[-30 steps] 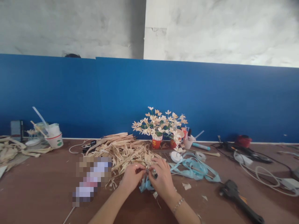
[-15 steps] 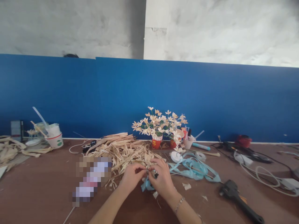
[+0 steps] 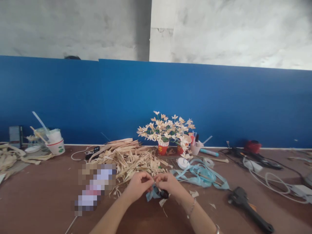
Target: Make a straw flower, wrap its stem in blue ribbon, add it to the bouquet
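Note:
My left hand [image 3: 139, 187] and my right hand [image 3: 168, 182] meet fingertip to fingertip over the near middle of the table. Thumb and index finger of each are pinched together; whatever lies between them is too small to name. A short piece of light blue ribbon [image 3: 152, 195] shows just below the fingertips. Beside it, under my right hand, sits a dark rounded object [image 3: 163, 194], partly hidden. Dry, pale husk-like strips [image 3: 136, 159] are heaped right behind my hands. Tangled blue ribbon [image 3: 202, 175] lies to the right of them.
Pots of pale artificial flowers [image 3: 162, 149] stand at the back by a blue partition [image 3: 156, 97]. A black-handled tool, apparently a glue gun [image 3: 251, 208], lies at right, with cables [image 3: 273, 182] beyond. A paper cup [image 3: 56, 147] stands left; a blurred-out item [image 3: 95, 190] lies nearer.
My right hand has turned and its fingers have curled in, its wrist shifting right. The dark object beneath it now shows more. My left hand stays nearly in place.

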`<state>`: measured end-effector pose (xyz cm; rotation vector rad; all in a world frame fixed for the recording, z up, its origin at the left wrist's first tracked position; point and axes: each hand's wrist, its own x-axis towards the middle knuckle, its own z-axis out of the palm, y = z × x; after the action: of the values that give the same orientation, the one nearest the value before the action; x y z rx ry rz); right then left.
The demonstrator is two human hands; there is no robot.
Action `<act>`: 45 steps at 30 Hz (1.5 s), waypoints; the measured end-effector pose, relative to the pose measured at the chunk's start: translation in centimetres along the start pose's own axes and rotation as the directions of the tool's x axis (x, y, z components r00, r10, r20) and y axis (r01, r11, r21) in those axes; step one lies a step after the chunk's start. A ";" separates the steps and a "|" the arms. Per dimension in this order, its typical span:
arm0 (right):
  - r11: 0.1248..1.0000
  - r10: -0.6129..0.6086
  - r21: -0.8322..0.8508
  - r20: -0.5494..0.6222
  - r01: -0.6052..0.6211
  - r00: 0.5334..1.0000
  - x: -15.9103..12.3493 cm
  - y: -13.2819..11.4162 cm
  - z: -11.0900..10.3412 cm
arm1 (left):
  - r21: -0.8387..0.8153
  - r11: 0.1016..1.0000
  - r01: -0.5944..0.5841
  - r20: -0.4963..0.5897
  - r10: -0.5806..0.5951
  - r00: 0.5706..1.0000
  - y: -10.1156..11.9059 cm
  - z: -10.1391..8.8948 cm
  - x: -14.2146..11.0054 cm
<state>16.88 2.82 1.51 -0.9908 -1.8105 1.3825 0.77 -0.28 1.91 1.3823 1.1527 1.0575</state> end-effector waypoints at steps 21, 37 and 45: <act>0.566 -0.597 -0.799 -0.228 0.203 0.769 -1.2 -1.2 2.0 | 0.028 0.991 0.130 -0.105 -0.126 0.986 0.0 -0.1 0.4; 0.986 -0.146 -0.108 -0.174 0.128 0.974 0.1 0.3 1.0 | -0.040 0.998 0.056 0.016 -0.055 0.998 0.0 -0.9 0.1; 0.988 -0.102 -0.129 -0.147 0.083 0.984 -0.4 -0.4 1.3 | -0.057 0.998 0.022 0.005 -0.021 1.000 -0.3 -0.2 0.0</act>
<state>15.97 1.81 1.55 -1.0320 -1.8188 1.1197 0.54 -0.25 1.62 1.3244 1.1232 1.0637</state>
